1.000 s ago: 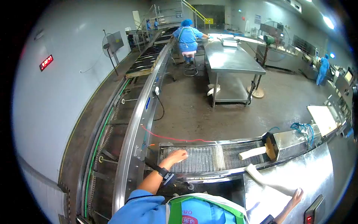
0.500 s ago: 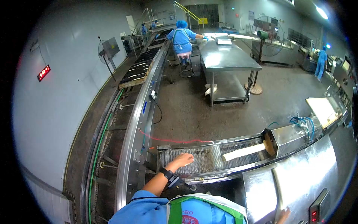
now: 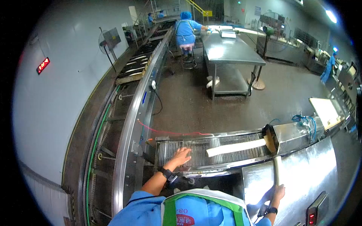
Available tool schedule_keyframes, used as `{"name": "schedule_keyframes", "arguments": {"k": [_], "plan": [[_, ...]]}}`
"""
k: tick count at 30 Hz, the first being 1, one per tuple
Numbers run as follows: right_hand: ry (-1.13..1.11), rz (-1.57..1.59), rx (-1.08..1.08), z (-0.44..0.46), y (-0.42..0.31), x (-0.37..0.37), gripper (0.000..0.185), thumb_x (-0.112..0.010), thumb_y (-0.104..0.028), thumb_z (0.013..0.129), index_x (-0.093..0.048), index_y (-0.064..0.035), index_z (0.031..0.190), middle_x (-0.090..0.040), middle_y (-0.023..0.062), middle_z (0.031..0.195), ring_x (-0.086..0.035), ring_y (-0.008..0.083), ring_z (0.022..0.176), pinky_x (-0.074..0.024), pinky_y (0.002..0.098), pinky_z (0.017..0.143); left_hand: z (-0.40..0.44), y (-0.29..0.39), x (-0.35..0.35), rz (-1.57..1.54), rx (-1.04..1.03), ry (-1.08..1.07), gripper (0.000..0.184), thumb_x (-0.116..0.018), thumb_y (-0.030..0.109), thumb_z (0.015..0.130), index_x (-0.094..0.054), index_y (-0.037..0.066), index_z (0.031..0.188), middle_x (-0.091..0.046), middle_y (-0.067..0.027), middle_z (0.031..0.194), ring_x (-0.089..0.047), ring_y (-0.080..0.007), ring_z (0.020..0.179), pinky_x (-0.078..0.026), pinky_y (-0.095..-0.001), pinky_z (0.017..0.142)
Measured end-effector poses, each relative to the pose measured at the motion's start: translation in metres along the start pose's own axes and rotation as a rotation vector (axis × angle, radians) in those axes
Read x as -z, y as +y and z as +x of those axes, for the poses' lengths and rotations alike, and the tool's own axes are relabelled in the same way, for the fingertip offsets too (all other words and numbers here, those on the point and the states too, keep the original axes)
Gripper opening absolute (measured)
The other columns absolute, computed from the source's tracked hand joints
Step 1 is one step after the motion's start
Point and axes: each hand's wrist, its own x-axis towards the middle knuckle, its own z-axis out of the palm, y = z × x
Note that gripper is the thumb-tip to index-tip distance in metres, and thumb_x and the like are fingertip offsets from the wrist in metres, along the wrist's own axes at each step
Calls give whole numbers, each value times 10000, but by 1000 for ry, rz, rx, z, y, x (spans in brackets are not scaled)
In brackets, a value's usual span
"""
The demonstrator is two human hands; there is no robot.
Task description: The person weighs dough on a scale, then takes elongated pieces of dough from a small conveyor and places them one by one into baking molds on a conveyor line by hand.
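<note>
My left hand (image 3: 181, 156) hovers over the left part of a wire-mesh conveyor belt (image 3: 201, 162). Its fingers are apart and nothing is in them. To its right, a long pale dough strip (image 3: 236, 147) lies on the belt, its far end at the flap of a metal housing (image 3: 296, 135). My right hand (image 3: 279, 191) has its fingers closed round the near end of a second dough strip (image 3: 278, 171). That strip lies lengthwise on a shiny steel worktable (image 3: 313, 169).
A small device with a red display (image 3: 316, 211) stands at the worktable's right. The rail (image 3: 130, 124) of a long conveyor runs along my left, carrying dark trays (image 3: 137, 62) farther off. A steel table (image 3: 233, 56) and a seated co-worker (image 3: 185, 32) are ahead.
The dough strip on the belt has moved left, out from the housing. My left hand has opened and shifted slightly left. The other strip has slid away from me with my right hand.
</note>
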Motion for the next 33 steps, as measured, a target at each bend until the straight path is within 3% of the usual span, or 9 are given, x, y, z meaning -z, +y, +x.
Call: {"name": "schedule_keyframes", "arguments": {"k": [2,7,11,14,17,21,29,31,33], "plan": [[56,18,2,4,0,-3,253,-584,-220,692,-467,-13,780,-541,173,745,-527,331,737,-434,391,641,1,11,6,-32,8,-2,485,-520,279,752,-355,139,1186,-278,-128,1261,-239,-328,1157,-238,-435,930],[122,24,49,10,15,-17,241,-501,-288,739,-487,-48,741,-548,136,692,-522,306,658,-420,389,572,9,34,12,48,-4,43,554,-540,278,732,-307,158,1220,-243,-135,1284,-212,-332,1176,-219,-491,916],[16,44,9,-3,-9,19,271,-496,-285,755,-490,-25,830,-541,168,775,-528,312,751,-429,378,659,17,49,16,102,0,-3,622,-544,289,729,-251,159,1261,-200,-125,1311,-169,-305,1207,-160,-469,944],[142,93,47,-8,0,7,299,-492,-278,764,-481,-33,935,-533,158,834,-526,312,778,-424,389,679,25,50,10,137,-44,-12,633,-553,314,715,-262,165,1257,-196,-115,1315,-171,-285,1212,-156,-464,942],[8,107,-93,-18,-13,31,240,-478,-284,770,-476,-70,880,-527,155,833,-523,333,763,-424,401,661,33,48,-1,174,-109,-25,615,-563,326,707,-304,158,1239,-236,-105,1298,-188,-280,1201,-156,-442,942],[-28,101,-173,-27,-20,49,183,-457,-263,771,-462,-84,810,-522,158,818,-518,349,746,-418,409,645,35,41,-12,131,-165,49,538,-608,191,653,-402,123,1145,-395,-106,1128,-365,-298,1047,-284,-440,852],[-12,33,-169,-31,5,38,219,-469,-269,763,-460,-59,824,-541,156,771,-529,337,718,-425,413,621,35,30,27,214,-262,42,459,-601,160,621,-475,77,1055,-516,-97,832,-510,-266,809,-412,-353,709],[13,55,-202,-30,6,42,211,-460,-259,752,-478,-51,785,-537,155,746,-527,338,717,-427,407,633,42,40,50,-338,56,-379,366,-578,130,646,-497,18,984,-534,-71,802,-523,-192,737,-419,-305,667],[-84,19,-235,-28,1,49,212,-477,-259,746,-481,-53,796,-538,157,753,-530,336,717,-432,404,635,44,56,68,-686,177,-421,275,-545,93,680,-511,-16,930,-545,-49,785,-512,-119,671,-417,-244,598]]}}
